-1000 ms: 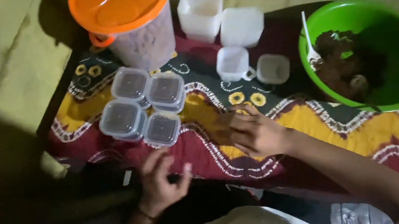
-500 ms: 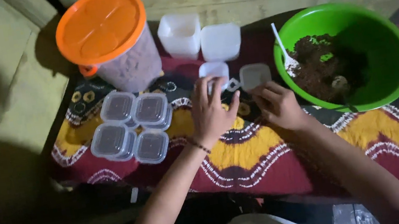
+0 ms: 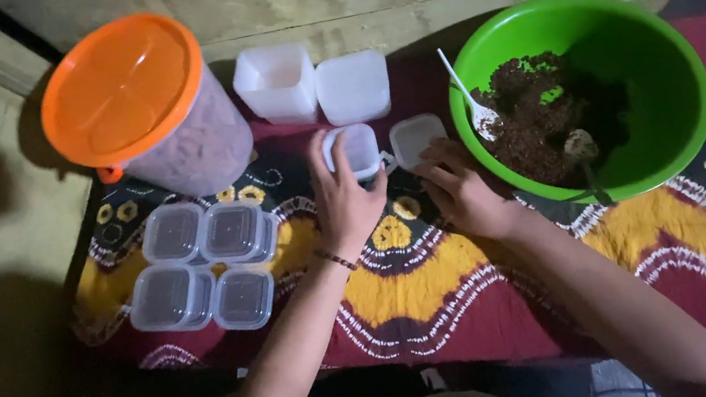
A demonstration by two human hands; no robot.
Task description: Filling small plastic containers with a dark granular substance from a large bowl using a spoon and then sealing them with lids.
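Left hand moved up from lap, now gripping small tub; right hand shifted to lid, fingers loosely curled on it

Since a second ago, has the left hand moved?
Yes. The left hand went from the cloth's near edge up toward the wall, now grasping the small open container.

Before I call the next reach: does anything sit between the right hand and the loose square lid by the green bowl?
Nothing visible. The right hand already has its fingers at the square lid, which lies just left of the green bowl. The left hand grips the small clear tub beside it.
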